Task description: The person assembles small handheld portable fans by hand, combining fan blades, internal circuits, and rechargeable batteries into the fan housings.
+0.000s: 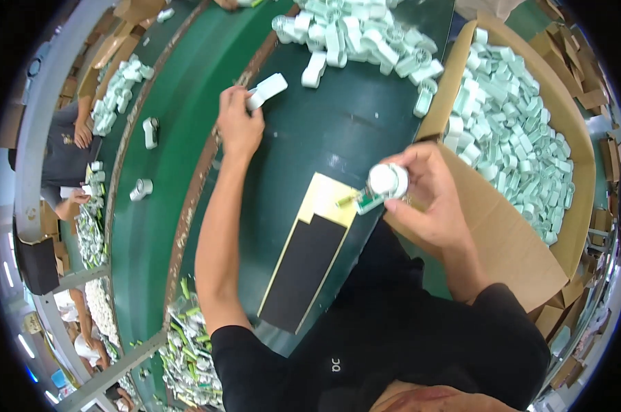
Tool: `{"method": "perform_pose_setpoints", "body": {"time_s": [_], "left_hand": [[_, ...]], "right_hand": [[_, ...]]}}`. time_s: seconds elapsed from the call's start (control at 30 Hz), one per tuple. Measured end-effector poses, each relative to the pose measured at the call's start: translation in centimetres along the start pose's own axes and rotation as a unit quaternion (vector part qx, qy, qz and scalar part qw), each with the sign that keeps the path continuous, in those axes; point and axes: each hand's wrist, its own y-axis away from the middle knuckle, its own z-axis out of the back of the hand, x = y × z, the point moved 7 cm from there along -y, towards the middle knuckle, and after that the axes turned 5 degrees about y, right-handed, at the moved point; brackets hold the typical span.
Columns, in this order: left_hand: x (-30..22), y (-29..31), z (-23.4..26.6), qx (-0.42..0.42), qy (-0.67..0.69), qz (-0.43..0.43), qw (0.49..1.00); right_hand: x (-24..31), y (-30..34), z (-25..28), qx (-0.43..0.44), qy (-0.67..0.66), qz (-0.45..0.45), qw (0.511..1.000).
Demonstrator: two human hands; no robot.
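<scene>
My left hand [240, 125] reaches over the far left of the dark green work surface, its fingers closed on one end of a pale plastic housing [270, 88]. Close to my body, my right hand [430, 199] grips a small device [387, 180] with a round white top. A green board piece [369, 204] and a short yellow-green part [346, 200] stick out of its left side. Below it lies a yellow sheet [329, 193], partly covered by a black strip [303, 275]. A loose pile of pale plastic housings [355, 34] fills the far end of the surface.
At my right stands a large cardboard box [506, 264] full of pale housings [513, 137]. Beyond the rusty rail [193, 172] runs a green conveyor belt [152, 226] carrying a few white parts [141, 189]. Other people [70, 151] sit across it. Mixed green-and-white parts [190, 357] lie heaped at lower left.
</scene>
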Motion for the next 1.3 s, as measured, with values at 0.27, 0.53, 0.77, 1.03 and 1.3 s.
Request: {"method": "perform_pose_setpoints", "body": {"time_s": [0.27,0.53,0.77,1.03,1.3], "left_hand": [[-2.1,16.4,10.1,0.246,0.040,0.018,0.968],[-12.0,19.8,15.7,0.109,-0.013,0.034,0.993],[-17.7,22.2,14.3,-0.029,0.163,0.082,0.983],[-16.9,23.5,12.8,-0.100,0.243,0.169,0.950],[-16.4,24.1,12.4,-0.107,0.413,0.228,0.875]], "right_hand": [[0.2,-1.3,-3.7,0.050,-0.043,-0.014,0.998],[3.2,1.0,-8.5,0.020,0.188,0.171,0.967],[4.9,2.4,-13.4,-0.053,0.364,0.265,0.891],[5.1,2.0,-15.2,-0.072,0.384,0.240,0.888],[5.3,1.8,-15.3,-0.050,0.378,0.247,0.891]]}}
